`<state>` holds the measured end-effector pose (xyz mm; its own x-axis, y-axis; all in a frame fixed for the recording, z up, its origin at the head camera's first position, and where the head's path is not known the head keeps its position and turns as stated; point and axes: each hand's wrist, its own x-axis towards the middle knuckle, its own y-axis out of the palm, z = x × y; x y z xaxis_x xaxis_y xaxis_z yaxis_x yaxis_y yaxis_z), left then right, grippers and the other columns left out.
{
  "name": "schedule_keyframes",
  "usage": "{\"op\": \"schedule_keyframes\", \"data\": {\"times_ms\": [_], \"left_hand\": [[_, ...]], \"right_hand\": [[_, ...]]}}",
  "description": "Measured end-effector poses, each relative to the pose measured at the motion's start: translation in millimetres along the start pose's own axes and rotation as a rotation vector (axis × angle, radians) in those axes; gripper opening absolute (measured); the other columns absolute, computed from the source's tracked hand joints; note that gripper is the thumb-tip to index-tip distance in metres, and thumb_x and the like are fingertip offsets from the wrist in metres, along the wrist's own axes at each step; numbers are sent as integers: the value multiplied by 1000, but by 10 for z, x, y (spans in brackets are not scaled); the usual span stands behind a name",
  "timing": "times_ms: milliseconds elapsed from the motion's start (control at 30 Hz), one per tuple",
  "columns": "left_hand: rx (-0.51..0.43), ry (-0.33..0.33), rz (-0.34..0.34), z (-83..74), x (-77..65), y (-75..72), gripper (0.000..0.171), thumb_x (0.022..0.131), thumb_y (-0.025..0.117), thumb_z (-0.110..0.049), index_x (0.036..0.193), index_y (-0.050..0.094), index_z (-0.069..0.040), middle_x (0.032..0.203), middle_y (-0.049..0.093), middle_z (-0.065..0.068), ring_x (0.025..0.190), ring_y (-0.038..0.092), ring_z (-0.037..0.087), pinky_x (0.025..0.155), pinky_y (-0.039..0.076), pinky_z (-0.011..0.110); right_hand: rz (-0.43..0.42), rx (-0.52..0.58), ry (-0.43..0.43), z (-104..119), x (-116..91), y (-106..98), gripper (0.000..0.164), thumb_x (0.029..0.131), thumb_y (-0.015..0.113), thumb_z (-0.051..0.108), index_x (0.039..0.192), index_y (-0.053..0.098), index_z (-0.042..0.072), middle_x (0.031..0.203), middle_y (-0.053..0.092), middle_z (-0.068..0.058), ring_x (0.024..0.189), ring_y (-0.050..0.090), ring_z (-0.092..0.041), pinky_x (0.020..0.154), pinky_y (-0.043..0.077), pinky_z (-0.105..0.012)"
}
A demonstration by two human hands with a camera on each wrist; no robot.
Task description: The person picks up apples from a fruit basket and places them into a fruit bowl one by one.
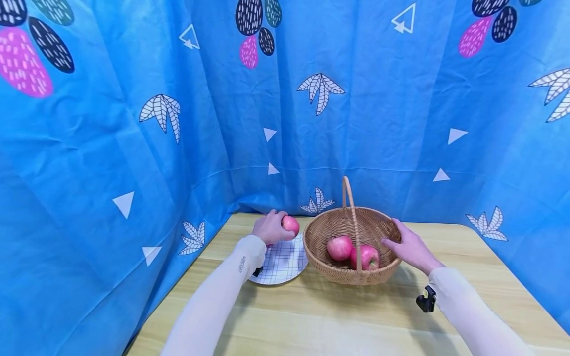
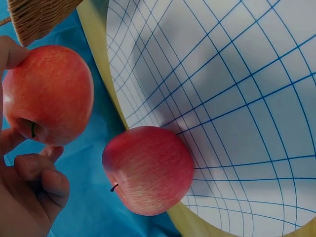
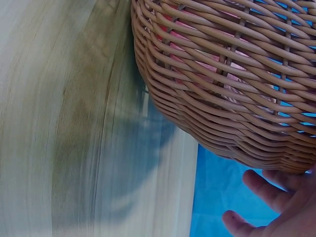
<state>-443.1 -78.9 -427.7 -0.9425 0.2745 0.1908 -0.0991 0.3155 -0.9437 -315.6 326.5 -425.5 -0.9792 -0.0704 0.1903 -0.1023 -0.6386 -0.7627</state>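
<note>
My left hand [image 1: 270,228] grips a red apple [image 2: 54,94] between thumb and fingers, above a white plate [image 1: 285,262] with a blue grid pattern. Another apple [image 2: 148,170] sits on that plate at its edge, mostly hidden by the hand in the head view. Right of the plate stands a wicker basket [image 1: 329,272] with a tall arched handle, tilted toward me. Two apples, one on the left [image 1: 340,248] and one on the right [image 1: 367,257], lie inside it. My right hand [image 1: 414,247] holds the basket's right rim, thumb inside and fingers outside.
Everything stands on a light wooden table [image 1: 303,321]. Blue patterned curtains [image 1: 365,123] hang behind the table and along its left and right sides. A small black device [image 1: 426,299] is strapped at the right wrist.
</note>
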Motion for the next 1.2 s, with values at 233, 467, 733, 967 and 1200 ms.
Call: {"op": "schedule_keyframes", "data": {"times_ms": [233,467,733,967,1200], "left_hand": [[82,-12,55,-13,10,19,80,67,74,-61,136,58,-23,126,58,8,96,60,25,87,51,47],[218,32,103,-33,-7,109,73,68,74,-61,129,62,-24,126,60,9,90,62,23,79,54,50],[296,54,121,-41,-20,199,72,67,77,-59,127,63,-23,113,59,8,88,64,22,76,53,47],[304,52,121,-31,-3,215,74,67,78,-56,130,61,-22,112,59,8,90,64,23,80,53,48],[291,33,143,-42,19,222,84,68,79,-56,141,54,-22,127,57,14,94,65,27,79,56,48]], "right_hand": [[6,20,12,27,-12,7,93,98,60,47,160,9,0,154,30,-38,137,36,-58,110,30,-69],[0,11,11,53,-17,6,92,98,61,44,159,10,-1,152,32,-39,136,37,-58,110,31,-69],[-6,8,14,54,-25,6,91,98,60,46,160,12,0,152,34,-38,135,38,-58,110,31,-69],[-1,7,22,45,-7,15,93,97,60,50,160,10,2,153,31,-37,137,36,-57,111,30,-69],[2,6,27,31,1,27,94,97,60,51,160,9,2,154,31,-37,138,35,-57,111,29,-69]]}}
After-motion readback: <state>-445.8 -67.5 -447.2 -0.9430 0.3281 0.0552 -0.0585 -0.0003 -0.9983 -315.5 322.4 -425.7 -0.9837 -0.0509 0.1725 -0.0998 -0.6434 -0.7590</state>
